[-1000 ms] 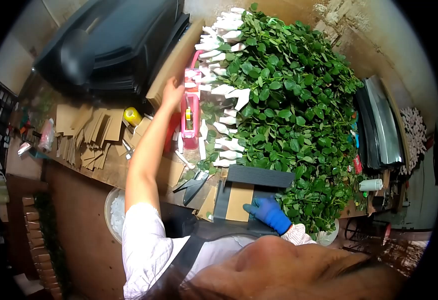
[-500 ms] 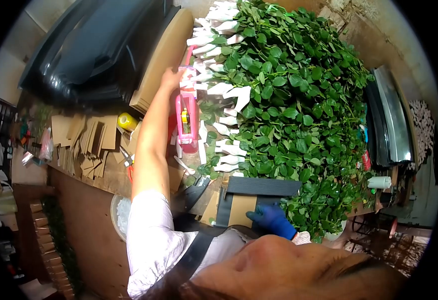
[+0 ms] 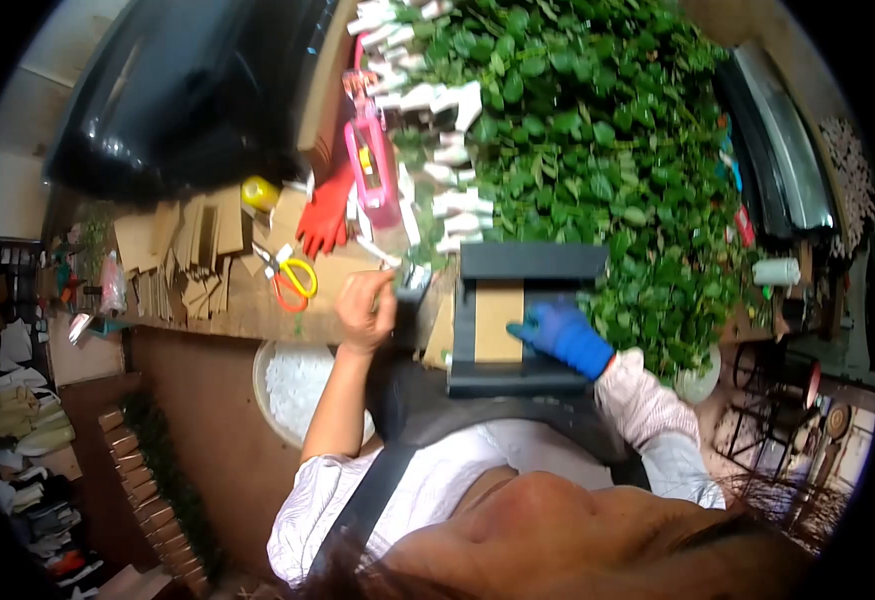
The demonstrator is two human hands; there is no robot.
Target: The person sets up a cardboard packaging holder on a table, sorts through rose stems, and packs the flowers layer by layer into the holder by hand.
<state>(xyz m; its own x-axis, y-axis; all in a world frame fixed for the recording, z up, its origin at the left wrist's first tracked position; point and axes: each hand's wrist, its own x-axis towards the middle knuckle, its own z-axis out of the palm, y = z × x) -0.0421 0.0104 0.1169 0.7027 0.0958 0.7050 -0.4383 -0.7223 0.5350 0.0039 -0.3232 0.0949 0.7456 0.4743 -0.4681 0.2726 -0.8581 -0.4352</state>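
My bare left hand (image 3: 366,310) is raised at the table's front edge, its fingers drawn together. Whatever they pinch is too small to make out. My right hand (image 3: 563,336), in a blue glove, rests with fingers apart on the right side of a black holder (image 3: 463,320), its tip touching the brown cardboard (image 3: 499,318) inside. Behind the holder lie leafy green stems (image 3: 578,140) with white-wrapped heads (image 3: 461,203) facing left. A pink tape dispenser (image 3: 376,170) stands left of them.
Red-and-yellow-handled scissors (image 3: 293,280) and a red glove (image 3: 326,215) lie left of the dispenser. Cardboard pieces (image 3: 193,245) and a yellow roll (image 3: 259,192) are further left. Black sheets (image 3: 193,100) stand behind. A white tub (image 3: 303,390) sits below the table's front edge.
My left hand has come back from the dispenser to the table's front edge, uncovering the scissors and red glove. The view has shifted, and my right hand stays beside the cardboard.
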